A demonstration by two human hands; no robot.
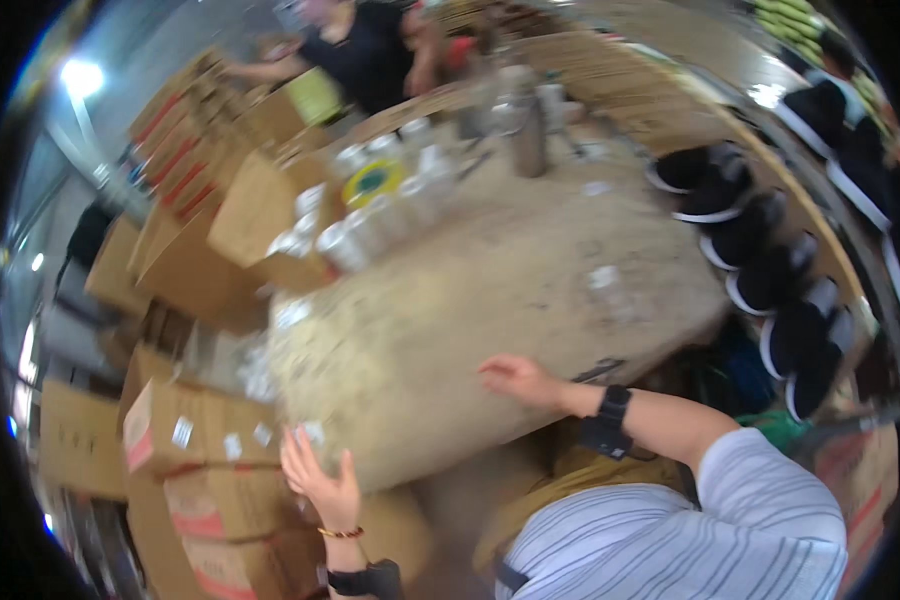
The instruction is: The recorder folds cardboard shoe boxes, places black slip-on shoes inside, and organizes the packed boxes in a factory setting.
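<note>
1. Closest to the camera there's a grey-and-white striped sleeve (690, 530) filling the lower right, so that's the wearer's right shoulder and arm.
2. The left hand (322, 480) comes up from the bottom edge with a beaded bracelet and a black wrist strap. Fingers are spread and it's holding nothing; the fingertips are at the near rim of the table (530, 290), right beside the stacked cardboard boxes (200, 470) on the left. Can't tell if it actually touches the rim, it's pretty blurry.
3. The right hand (515, 378) is also spread flat, palm down, nothing in it, sitting over the near edge of the tabletop. There's a black band on that wrist too. The two hands are well apart.
4. The table is a big worn beige slab, mostly bare in the middle, with a few small pale scraps (602, 277) lying on it.
5. Further back on the left side of the table there's a cluster of clear plastic jars (370, 215), with a yellow and green round lid among them.
6. Along the right edge runs a row of black caps with white trim (770, 280).
7. More open brown cartons (220, 170) pile up at the far left.
8. At the very back, another person in a black top (360, 55) leans over the boxes.
</note>
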